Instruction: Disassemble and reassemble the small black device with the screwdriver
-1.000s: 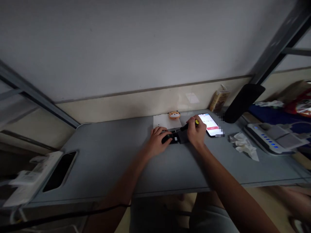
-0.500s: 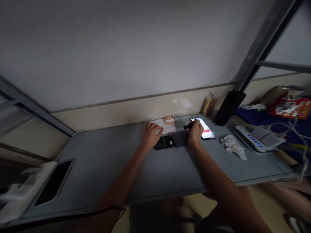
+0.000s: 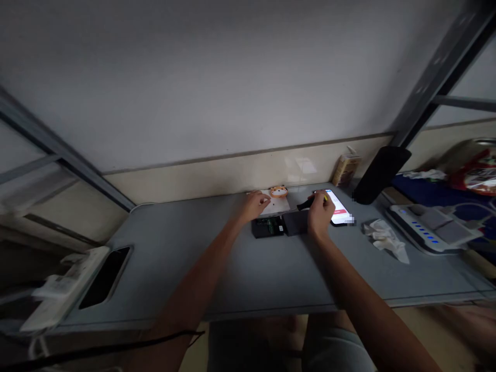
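Right hand [image 3: 321, 213]: fingers closed around the handle of a black-and-yellow screwdriver [image 3: 305, 204], handle end pointing left. Shaft too faint to make out. That hand sits at the right end of a dark flat panel [image 3: 296, 222], just in front of the lit phone [image 3: 338, 207]; contact with either unclear.

Left hand [image 3: 253, 205]: over the left part of the white paper [image 3: 282, 206], fingers bent, thumb side toward the paper. Can't tell if they pinch anything small or touch the sheet. A dark speck shows on the paper.

Open black case [image 3: 268, 227], green circuitry visible inside, flat on the grey table [image 3: 186, 248], just in front of the paper, between the two forearms. Panel lies directly to its right, edges close together. Neither hand is on the case.

Orange-and-white animal-face item [image 3: 278, 191] at the paper's back edge. Right side: drink carton [image 3: 346, 170] by the wall, black cylinder [image 3: 383, 174] leaning, crumpled tissue [image 3: 385, 239], power strip [image 3: 422, 232] with blue lights. Far left: dark-screened phone [image 3: 105, 278].
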{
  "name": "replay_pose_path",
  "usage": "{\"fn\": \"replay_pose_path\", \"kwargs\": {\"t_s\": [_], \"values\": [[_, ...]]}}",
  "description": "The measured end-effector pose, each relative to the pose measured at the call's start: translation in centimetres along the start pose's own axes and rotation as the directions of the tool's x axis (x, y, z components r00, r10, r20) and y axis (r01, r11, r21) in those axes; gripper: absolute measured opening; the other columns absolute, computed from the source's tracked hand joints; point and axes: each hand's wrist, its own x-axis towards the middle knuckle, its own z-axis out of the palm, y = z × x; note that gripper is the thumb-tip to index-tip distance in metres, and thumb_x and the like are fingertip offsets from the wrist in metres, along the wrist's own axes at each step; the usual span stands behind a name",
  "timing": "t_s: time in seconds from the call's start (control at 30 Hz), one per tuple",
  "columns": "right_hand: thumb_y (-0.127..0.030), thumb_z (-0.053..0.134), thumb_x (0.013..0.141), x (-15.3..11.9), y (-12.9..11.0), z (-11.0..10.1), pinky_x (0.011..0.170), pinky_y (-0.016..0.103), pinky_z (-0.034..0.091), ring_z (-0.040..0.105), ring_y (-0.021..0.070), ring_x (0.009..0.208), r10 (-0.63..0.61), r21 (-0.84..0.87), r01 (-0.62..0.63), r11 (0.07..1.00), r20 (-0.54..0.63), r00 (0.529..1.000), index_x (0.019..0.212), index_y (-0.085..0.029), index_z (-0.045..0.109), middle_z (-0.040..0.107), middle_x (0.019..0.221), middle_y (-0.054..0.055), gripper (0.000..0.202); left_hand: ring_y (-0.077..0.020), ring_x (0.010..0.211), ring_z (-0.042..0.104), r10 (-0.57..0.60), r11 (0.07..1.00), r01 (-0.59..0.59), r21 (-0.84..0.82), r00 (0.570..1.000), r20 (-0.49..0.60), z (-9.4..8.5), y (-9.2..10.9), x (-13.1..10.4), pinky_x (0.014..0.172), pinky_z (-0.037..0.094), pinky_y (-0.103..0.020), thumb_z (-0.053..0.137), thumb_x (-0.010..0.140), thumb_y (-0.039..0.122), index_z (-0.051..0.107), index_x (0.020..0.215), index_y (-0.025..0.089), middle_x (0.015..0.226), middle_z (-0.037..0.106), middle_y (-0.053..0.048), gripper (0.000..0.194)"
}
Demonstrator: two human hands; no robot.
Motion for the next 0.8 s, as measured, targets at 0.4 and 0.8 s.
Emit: {"fn": "replay_pose_path", "kwargs": {"t_s": [0.4, 0.8], "values": [[-0.037, 0.045, 0.09, -3.2, -2.2, 3.4, 0.055, 0.027, 0.029, 0.044, 0.0142, 0.052, -0.457, -0.113, 0.563, 0.819, 0.466, 0.758, 0.064, -0.024, 0.046, 0.048, 0.054, -0.002, 0.029, -0.0167, 0.08, 0.069, -0.089, 0.976, 0.079, -0.204, 0.995, -0.042, 0.0, -0.9, -8.5, 0.077, 0.054, -0.026, 0.049, 0.101, 0.028, 0.071, 0.102, 0.021, 0.091, 0.075, -0.003, 0.024], [-0.035, 0.044, 0.088, -3.6, -0.5, 5.6, 0.06, 0.029, 0.028, 0.046, 0.0156, 0.056, -0.468, -0.168, 0.618, 0.768, 0.511, 0.721, 0.064, -0.025, 0.042, 0.049, 0.056, 0.0, 0.027, -0.0208, 0.095, 0.07, -0.019, 0.99, 0.018, -0.139, 1.0, -0.01, 0.3, -0.8, -8.2, 0.088, 0.053, -0.033, 0.045, 0.102, 0.024, 0.069, 0.102, 0.023, 0.101, 0.075, -0.005, 0.024]]}}
